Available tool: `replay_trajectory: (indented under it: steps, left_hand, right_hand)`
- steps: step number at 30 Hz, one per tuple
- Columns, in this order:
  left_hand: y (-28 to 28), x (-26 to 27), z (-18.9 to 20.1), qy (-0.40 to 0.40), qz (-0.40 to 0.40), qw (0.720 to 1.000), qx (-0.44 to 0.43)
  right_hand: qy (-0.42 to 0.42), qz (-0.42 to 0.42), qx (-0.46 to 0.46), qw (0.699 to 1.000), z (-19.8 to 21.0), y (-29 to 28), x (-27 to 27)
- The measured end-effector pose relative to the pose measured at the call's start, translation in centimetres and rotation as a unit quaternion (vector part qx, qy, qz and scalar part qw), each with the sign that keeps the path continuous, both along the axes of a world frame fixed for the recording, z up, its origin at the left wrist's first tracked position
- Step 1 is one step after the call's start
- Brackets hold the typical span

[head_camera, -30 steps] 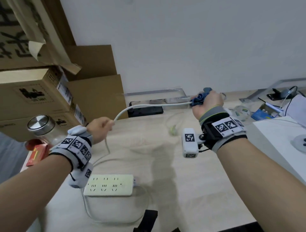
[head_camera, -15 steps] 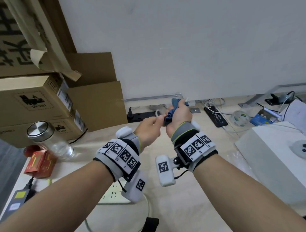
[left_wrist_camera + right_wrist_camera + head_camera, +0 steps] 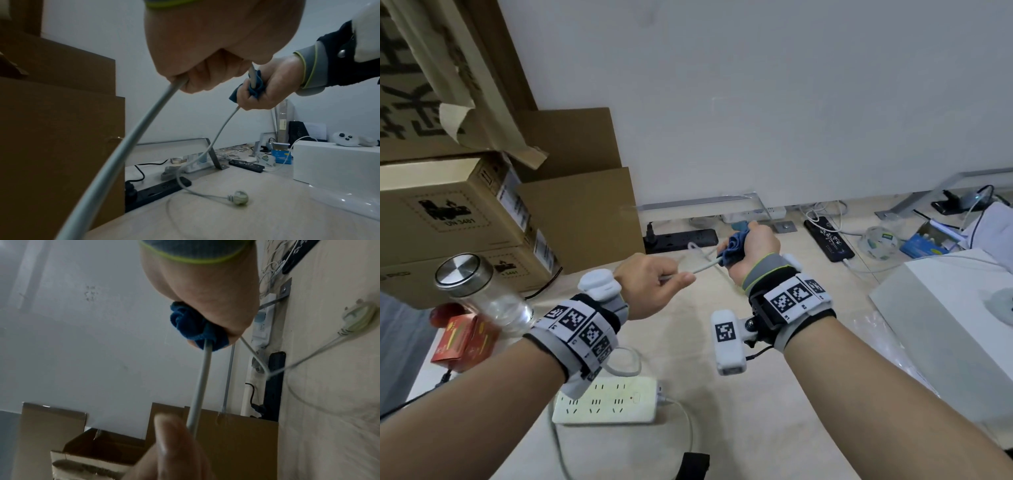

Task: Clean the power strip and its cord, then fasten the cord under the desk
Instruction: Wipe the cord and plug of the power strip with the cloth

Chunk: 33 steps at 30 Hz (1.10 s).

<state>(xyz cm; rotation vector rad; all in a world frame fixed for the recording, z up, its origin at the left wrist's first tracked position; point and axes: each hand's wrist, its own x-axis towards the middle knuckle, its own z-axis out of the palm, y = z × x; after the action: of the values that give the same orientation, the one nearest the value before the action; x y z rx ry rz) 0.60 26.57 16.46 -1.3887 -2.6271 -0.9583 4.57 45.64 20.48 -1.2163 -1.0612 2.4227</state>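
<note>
The hands sit close again: a second ago I had the right hand point(image 3: 751, 246) far out along the cord point(image 3: 703, 266) with a long span drawn taut, half a second ago the two hands were nearly touching, and now a short straight length shows between them. I read this as one wiping stroke finished and the next begun, so cleaning of the cord is under way and fastening is not yet started. My left hand point(image 3: 652, 286) pinches the cord between thumb and curled fingers, anchoring it; my right hand is curled round the blue cloth point(image 3: 732, 249), which wraps the cord, as both wrist views confirm. The white power strip point(image 3: 606, 401) lies flat on the counter point(image 3: 756, 428), nearer me than the left hand and partly hidden under that wrist; its cord loops up from its end to the left grip. Beyond the cloth the cord hangs down to the counter and ends in one plug point(image 3: 239, 197), lying free just beside the black strip. Counts: one white power strip, one cord, one plug, one cloth, two hands. Elsewhere, two black strips point(image 3: 681, 237) lie beyond the white power strip, near the wall, and one jar point(image 3: 482, 298) stands left of it.
</note>
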Motion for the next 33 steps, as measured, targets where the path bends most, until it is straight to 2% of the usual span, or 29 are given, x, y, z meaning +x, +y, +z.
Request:
replay_trajectory:
  steps: [4,6,10,14,16,18,20,22,24,26,30,33]
  left_hand:
    - [-1.2,-1.6,0.2,0.001,-0.016,0.999,-0.033]
    - [-2.4,-2.8,-0.2,-0.009,-0.009,0.999,-0.05]
    - [-5.1,-5.1,-2.1,-0.069,0.075,0.987,-0.126]
    - [-2.8,-4.2,-2.9,-0.075,0.163,0.952,-0.248]
    - [-0.6,-2.6,-2.5,-0.084,0.145,0.961,-0.22]
    - [2.0,-0.5,-1.8,-0.146,0.099,0.977,-0.118]
    - [4.5,1.8,-0.5,-0.237,0.069,0.969,-0.021]
    - [6.3,2.9,0.5,-0.278,0.081,0.957,0.034]
    - [6.6,3.2,1.0,-0.234,0.114,0.964,0.053]
    - [6.1,3.4,1.3,-0.167,0.107,0.978,0.067]
    - [4.6,3.5,1.6,-0.132,0.067,0.988,0.051]
    - [3.2,2.6,0.6,-0.104,0.051,0.993,0.034]
  right_hand:
    - [0.017,-0.032,0.023,0.999,-0.8,0.9,-0.5]
    - [-0.002,-0.049,0.041,0.998,-0.4,2.1,-0.3]
    - [-0.028,-0.083,0.016,0.996,-0.1,3.1,0.3]
    - [-0.005,-0.068,0.029,0.997,0.4,0.9,0.2]
    - [0.025,-0.049,0.025,0.998,0.7,-0.1,0.1]
    - [0.054,-0.036,0.024,0.998,0.7,-1.0,-0.1]
    - [0.073,-0.021,0.036,0.996,0.1,-1.9,-0.3]
    - [0.074,-0.01,0.056,0.996,-0.4,-2.4,-0.2]
    - [0.055,0.001,0.052,0.997,-0.3,-2.4,0.2]
    - [0.028,0.002,0.038,0.999,0.3,-1.9,0.6]
    - [0.016,-0.072,-0.015,0.997,0.4,0.4,0.7]
    - [0.005,-0.073,-0.032,0.997,-0.2,1.1,0.6]
